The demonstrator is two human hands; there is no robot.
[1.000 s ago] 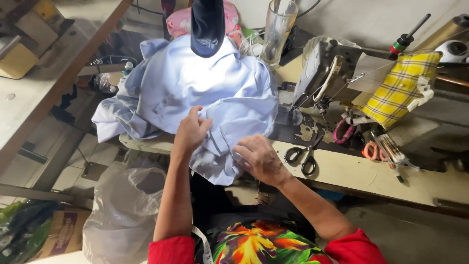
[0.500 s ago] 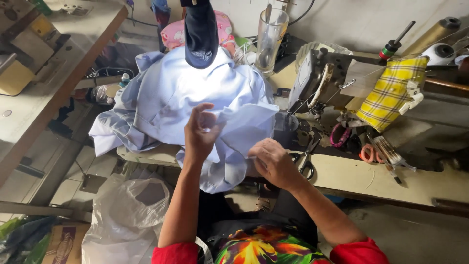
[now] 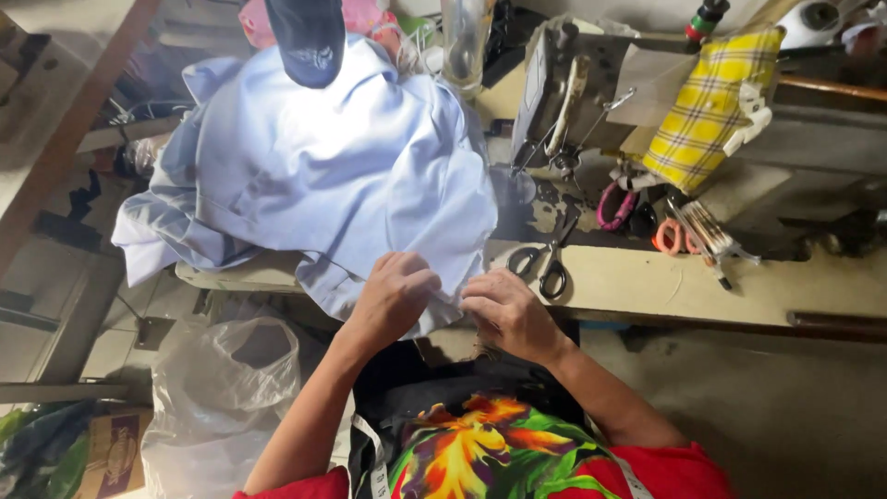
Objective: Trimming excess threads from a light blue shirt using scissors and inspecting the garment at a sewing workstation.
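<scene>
A brown cardboard box [image 3: 115,453] with a purple printed panel sits on the floor at lower left, beside a translucent white plastic bag [image 3: 217,397].

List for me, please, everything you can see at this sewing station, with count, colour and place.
light blue fabric: one, pale blue, heaped on the table left of the machine, its near edge under both hands
sewing machine: one, grey, upper centre-right
black scissors: one pair, on the table just right of the hands
pink-handled scissors: one pair, by the machine base
orange-handled scissors: one pair, further right
yellow plaid cloth: one, draped on the machine
dark blue cap: one, on top of the fabric
clear plastic bag: one, whitish, on the floor at lower left
table: one, cream
left hand: pinching the fabric edge
right hand: on the same edge
</scene>
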